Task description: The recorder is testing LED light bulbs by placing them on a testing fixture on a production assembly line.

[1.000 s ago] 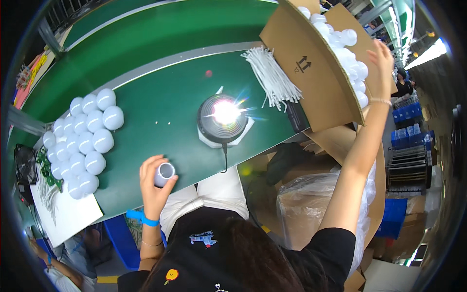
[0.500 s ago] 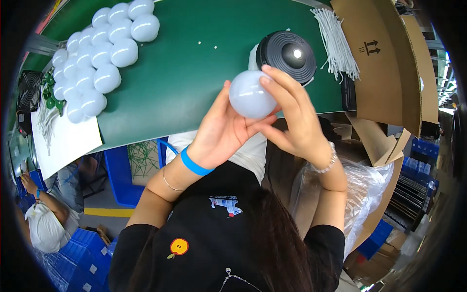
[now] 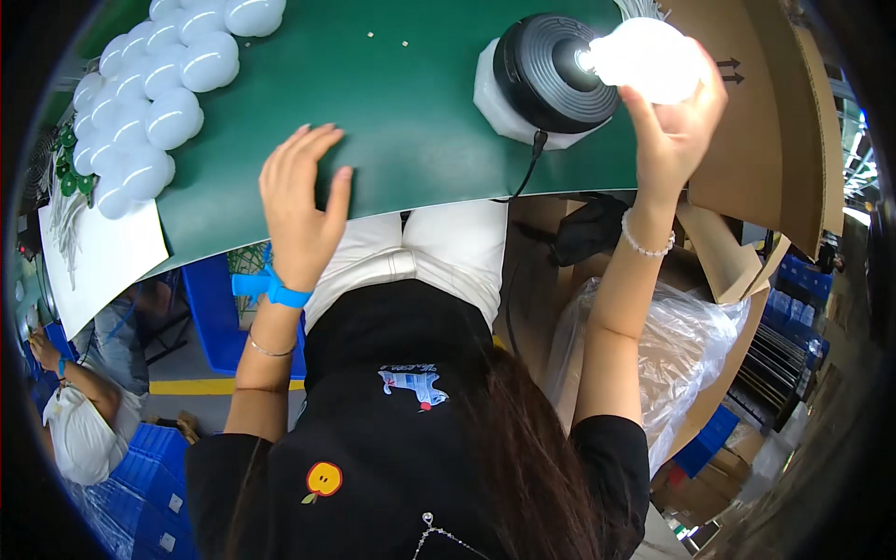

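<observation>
My right hand point(image 3: 677, 140) grips a round white light bulb point(image 3: 653, 61), which glows brightly. The bulb lies on its side, its base toward the raised centre of a black, ridged round device point(image 3: 527, 79). Base and device seem to meet there, though glare blurs the contact. This device rests on a white pad point(image 3: 486, 98) and has a black cable point(image 3: 529, 168). Over the front part of the green table point(image 3: 392, 121), my left hand point(image 3: 303, 201) is open and holds nothing, fingers spread. Rows of white bulbs point(image 3: 163, 70) stand packed together to its upper left.
White ties point(image 3: 639, 11) lie behind the lit bulb, beside a cardboard box point(image 3: 775, 121). At the left are a white sheet point(image 3: 103, 261) and green pieces point(image 3: 67, 163). A blue crate point(image 3: 210, 317) sits below the table edge. Another person's hand point(image 3: 44, 350) shows far left.
My left hand has let go of the bulb and moved left. My right hand has carried it up and right to the black device, and the bulb is now lit.
</observation>
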The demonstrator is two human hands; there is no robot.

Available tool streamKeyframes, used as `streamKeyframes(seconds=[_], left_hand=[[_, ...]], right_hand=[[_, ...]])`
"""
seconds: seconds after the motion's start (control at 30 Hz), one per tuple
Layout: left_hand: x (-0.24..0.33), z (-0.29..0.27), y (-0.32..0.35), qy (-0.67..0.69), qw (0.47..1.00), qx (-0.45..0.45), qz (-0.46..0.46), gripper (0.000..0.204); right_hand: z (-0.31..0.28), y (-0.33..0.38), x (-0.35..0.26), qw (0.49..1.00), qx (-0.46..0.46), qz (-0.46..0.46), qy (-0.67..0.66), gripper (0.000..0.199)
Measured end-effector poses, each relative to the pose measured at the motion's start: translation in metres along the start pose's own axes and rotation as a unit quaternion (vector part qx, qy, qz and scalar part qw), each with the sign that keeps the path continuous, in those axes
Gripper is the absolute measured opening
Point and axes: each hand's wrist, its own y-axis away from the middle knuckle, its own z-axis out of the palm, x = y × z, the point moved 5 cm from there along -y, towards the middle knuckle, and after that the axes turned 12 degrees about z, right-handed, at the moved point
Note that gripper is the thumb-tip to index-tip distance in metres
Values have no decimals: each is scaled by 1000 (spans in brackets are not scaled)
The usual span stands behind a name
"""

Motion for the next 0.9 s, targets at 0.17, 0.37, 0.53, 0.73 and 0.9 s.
streamKeyframes(seconds=[0.17,0.37,0.53,0.73,0.9], left_hand=[[3,5,2,-42,999,18,12,23],[6,8,-1,-101,994,6,29,19],[6,9,0,-113,993,1,26,19],[7,8,1,-130,991,-9,20,19],[9,9,-1,-128,991,-8,25,19]], right_hand=[[21,1,9,986,-52,28,-158,68],[16,-4,-13,997,-60,35,37,53],[12,-10,-27,998,-46,-10,38,54],[12,-4,4,997,-60,-37,-45,69],[6,1,-17,992,-31,-94,73,68]])
